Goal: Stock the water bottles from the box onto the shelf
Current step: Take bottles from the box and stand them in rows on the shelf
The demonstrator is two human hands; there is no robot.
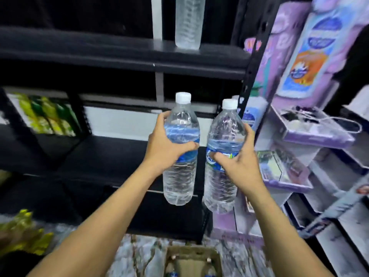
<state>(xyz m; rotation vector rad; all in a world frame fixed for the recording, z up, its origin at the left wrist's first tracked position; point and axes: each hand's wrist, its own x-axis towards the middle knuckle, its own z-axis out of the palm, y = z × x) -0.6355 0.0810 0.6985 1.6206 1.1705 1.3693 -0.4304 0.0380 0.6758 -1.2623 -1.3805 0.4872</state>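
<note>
I hold two clear water bottles with white caps and blue labels upright in front of a black shelf unit. My left hand (163, 150) grips the left bottle (180, 176) around its label. My right hand (239, 164) grips the right bottle (221, 188) the same way. Both bottles hang in the air in front of the middle shelf board (103, 154). Another clear bottle (188, 23) stands on the upper shelf board (119, 47). The cardboard box (192, 256) sits on the floor below my arms, with bottle tops showing inside.
Green and yellow packs (46, 114) sit at the left on the shelf, and more yellow packs (22, 234) lie lower left. A purple and white display rack (311, 132) with product boxes stands close on the right. The floor (139, 256) is marbled.
</note>
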